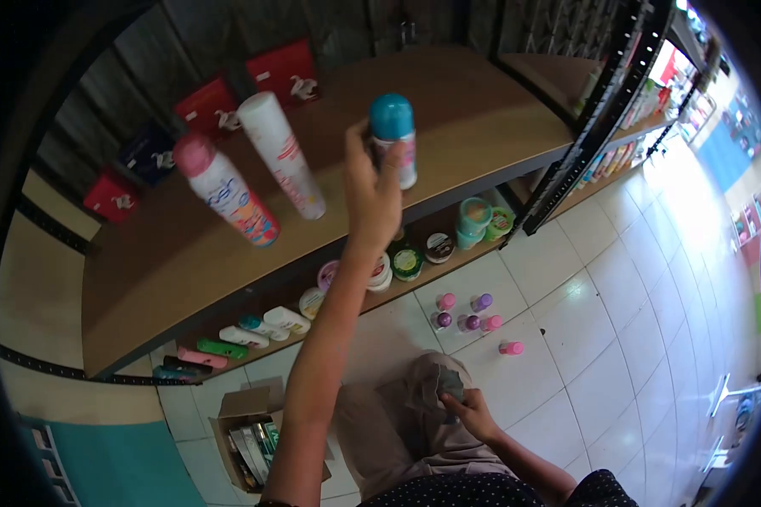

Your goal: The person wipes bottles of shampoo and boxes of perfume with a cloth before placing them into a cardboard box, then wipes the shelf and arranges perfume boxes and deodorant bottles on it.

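Note:
On the brown shelf, my left hand (375,190) is closed round a small bottle with a teal cap (392,118). To its left, a tall white spray can with red lettering (281,155) and a pink-capped spray can (226,191) stand apart from it. Low over my knee, my right hand (472,412) grips a grey-green cloth (442,387), its fingers pressed into the edge.
Red boxes (284,72) and a dark blue box (150,155) stand along the back of the shelf (465,110). Jars (407,263) and bottles line the lower shelf. Several small capped bottles (473,322) stand on the tiled floor. An open carton (252,448) sits at lower left.

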Action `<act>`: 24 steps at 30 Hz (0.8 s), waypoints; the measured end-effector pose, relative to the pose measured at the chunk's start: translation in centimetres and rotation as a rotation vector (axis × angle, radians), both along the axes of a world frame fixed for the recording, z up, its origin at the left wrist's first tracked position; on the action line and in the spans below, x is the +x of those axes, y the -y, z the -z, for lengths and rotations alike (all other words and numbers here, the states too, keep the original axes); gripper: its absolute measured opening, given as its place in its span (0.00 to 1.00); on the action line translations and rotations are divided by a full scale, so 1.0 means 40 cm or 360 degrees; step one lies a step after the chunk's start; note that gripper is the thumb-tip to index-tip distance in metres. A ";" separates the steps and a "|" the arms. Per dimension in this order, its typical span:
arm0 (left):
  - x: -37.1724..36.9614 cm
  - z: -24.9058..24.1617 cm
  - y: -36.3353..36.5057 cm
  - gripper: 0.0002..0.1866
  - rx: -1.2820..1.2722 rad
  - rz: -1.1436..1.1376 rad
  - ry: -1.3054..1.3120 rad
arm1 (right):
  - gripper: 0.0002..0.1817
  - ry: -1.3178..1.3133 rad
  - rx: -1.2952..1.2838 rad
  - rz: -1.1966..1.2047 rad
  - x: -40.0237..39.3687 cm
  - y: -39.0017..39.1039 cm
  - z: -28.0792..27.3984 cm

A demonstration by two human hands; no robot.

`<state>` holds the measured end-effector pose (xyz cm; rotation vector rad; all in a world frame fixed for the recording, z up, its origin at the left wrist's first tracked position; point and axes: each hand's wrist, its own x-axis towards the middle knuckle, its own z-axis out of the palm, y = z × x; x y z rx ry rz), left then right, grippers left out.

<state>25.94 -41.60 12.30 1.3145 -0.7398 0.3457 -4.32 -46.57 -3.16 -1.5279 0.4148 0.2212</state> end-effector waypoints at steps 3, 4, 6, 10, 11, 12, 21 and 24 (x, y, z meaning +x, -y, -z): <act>0.051 0.016 0.017 0.21 0.0098 -0.0065 0.0036 | 0.14 -0.0100 0.0091 0.0180 -0.029 0.011 -0.005; 0.064 0.023 0.017 0.21 0.0113 -0.0052 0.0040 | 0.14 -0.0097 0.0107 0.0192 -0.029 0.019 -0.004; 0.066 0.029 0.009 0.21 0.0224 -0.0134 0.0027 | 0.14 -0.0145 0.0174 0.0247 -0.041 0.030 -0.001; 0.070 0.039 0.002 0.21 0.0183 0.0040 -0.0059 | 0.12 -0.0209 0.0171 0.0644 -0.037 0.049 0.009; 0.065 0.031 -0.004 0.26 0.0285 0.0026 -0.0069 | 0.11 -0.0197 0.0328 0.0801 -0.040 0.054 0.039; 0.049 0.034 -0.007 0.26 0.0296 0.0026 -0.0103 | 0.10 -0.0171 0.0480 0.0958 -0.036 0.063 0.067; -0.338 0.438 0.006 0.31 0.0871 -0.0354 0.0026 | 0.14 -0.0287 0.0948 0.1170 -0.075 0.134 0.147; -0.363 0.672 0.012 0.32 0.1335 -0.0167 -0.0296 | 0.19 -0.0385 0.1241 0.1103 -0.106 0.134 0.175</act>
